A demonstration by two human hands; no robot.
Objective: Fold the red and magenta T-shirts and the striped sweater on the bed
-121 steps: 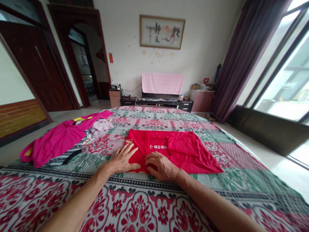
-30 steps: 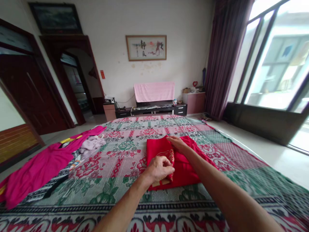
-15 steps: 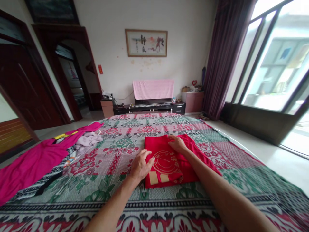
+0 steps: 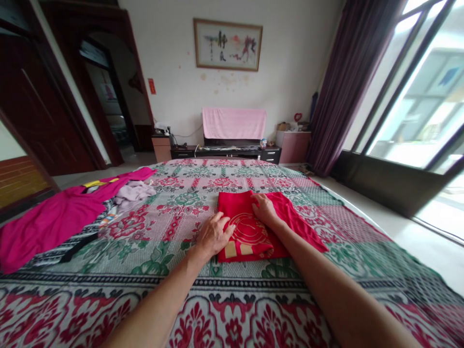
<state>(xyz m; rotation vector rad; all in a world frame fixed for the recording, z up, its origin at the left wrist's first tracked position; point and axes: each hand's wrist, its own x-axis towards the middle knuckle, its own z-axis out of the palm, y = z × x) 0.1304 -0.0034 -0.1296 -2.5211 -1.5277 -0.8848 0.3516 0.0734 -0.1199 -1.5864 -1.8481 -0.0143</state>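
A red shirt [image 4: 250, 232] with a gold round print lies partly folded on the flowered bedspread [image 4: 181, 212]. My left hand [image 4: 214, 235] rests flat on the shirt's left edge, fingers apart. My right hand [image 4: 264, 209] presses flat on the shirt's far right part, fingers stretched out. A red sleeve part [image 4: 300, 227] still sticks out to the right of the fold.
A magenta garment [image 4: 54, 217] and a pale lilac cloth [image 4: 132, 191] lie at the bed's left side. Beyond the bed stands a low TV unit with a pink towel [image 4: 234, 123] over it. Dark curtain and large windows are at the right, doors at the left.
Four seconds ago the shirt lay wider with both hands at its near edge. One side has since been folded over, showing the gold print, and both hands now lie flat on it.
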